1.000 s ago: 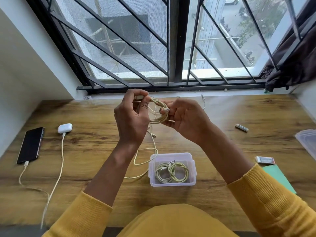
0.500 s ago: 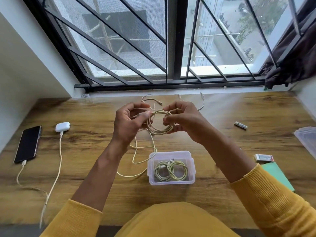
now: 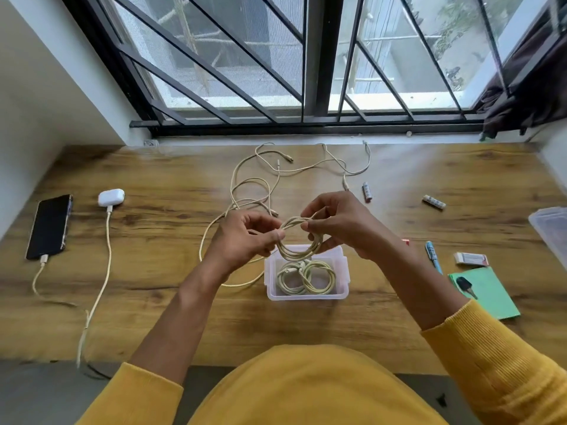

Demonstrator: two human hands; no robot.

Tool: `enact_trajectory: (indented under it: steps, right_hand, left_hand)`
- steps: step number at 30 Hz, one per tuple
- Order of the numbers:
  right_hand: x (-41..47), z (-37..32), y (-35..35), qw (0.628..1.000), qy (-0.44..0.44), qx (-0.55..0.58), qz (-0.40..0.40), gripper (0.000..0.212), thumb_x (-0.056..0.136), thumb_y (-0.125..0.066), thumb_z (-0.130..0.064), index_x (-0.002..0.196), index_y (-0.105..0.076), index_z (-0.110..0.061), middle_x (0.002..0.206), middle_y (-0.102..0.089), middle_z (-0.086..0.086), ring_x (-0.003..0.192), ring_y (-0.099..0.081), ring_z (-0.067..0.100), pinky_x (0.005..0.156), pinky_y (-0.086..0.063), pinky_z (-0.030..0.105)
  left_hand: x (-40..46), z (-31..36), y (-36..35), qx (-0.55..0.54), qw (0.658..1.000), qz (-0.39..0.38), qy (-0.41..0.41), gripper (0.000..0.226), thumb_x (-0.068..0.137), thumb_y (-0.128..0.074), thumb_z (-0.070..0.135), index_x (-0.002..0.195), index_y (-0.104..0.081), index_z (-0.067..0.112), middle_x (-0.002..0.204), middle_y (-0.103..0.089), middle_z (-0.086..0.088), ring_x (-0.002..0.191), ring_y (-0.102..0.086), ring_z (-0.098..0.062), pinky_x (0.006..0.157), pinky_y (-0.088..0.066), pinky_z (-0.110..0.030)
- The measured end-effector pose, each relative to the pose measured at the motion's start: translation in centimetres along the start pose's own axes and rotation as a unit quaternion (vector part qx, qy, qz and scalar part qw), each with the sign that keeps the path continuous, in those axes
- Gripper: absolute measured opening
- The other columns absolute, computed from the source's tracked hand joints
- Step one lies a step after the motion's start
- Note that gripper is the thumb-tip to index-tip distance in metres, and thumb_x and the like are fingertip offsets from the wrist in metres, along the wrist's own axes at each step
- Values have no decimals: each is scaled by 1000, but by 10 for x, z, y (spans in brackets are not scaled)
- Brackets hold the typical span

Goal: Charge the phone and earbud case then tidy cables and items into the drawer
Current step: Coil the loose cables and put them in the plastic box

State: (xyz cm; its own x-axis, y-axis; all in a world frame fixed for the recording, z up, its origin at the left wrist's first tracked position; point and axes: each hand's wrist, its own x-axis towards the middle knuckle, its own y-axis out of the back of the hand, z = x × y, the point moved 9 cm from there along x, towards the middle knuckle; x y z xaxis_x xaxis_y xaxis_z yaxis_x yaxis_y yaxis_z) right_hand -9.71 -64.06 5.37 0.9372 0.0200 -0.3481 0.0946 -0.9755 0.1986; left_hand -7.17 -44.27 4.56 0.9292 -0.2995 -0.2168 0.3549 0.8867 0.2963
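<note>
Wooden table (image 3: 429,167), phone (image 3: 49,227), earbud case (image 3: 111,197), loose cables (image 3: 260,167), plastic box (image 3: 306,294), batteries (image 3: 367,191), eraser (image 3: 470,259), green notepad (image 3: 487,294)

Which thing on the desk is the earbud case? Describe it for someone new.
Start at the wooden desk under the barred window and go to its far left. Beside the black phone lies the earbud case: small, white, rounded, with a cable plugged in.

Bright daylight floods in through the barred window (image 3: 306,56), glaring softly on the tabletop's (image 3: 460,167) far edge, while wide-angle distortion bends the frame's edges.
</note>
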Motion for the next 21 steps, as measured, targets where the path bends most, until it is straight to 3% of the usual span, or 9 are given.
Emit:
enact_trajectory:
  steps: [5,10,13,18,21]
  right_hand:
    - [-7,30,-1,998,-35,-46,32,7,92,-78,-4,96,-74,0,70,-65,11,68,-70,22,63,-66,50]
    - [-18,43,5,966,-10,-232,110,11,82,-87,-25,87,-77,-24,76,-74,-7,76,-73,12,74,-64,38]
    - [-26,44,5,948,13,-277,153,15,78,-88,-32,84,-75,-26,79,-73,-10,79,-70,8,72,-60,33]
    - [-24,52,-10,946,33,-282,155,7,82,-84,-21,85,-78,-23,81,-74,-7,77,-70,9,73,-64,38]
    - [-22,54,-16,941,40,-301,152,6,83,-79,-15,86,-79,-21,82,-75,-4,76,-71,13,73,-64,41]
  left_hand:
    - [-8,-22,-16,95,995,9,28,8,85,-88,16,86,-82,21,74,-80,-1,66,-74,-17,68,-66,-42]
    - [-21,-24,-27,255,965,53,28,7,82,-87,36,83,-83,30,75,-77,16,76,-73,1,68,-51,-21]
    - [-26,-20,-32,310,947,77,8,9,84,-83,40,84,-83,31,77,-77,15,76,-72,-4,66,-48,-21]
    - [-28,-15,-37,411,903,119,-41,16,84,-81,43,94,-82,30,88,-80,4,87,-74,-21,84,-58,-37]
    - [-29,-18,-47,446,888,105,-43,20,88,-81,41,102,-80,27,91,-80,-2,87,-74,-24,79,-59,-34]
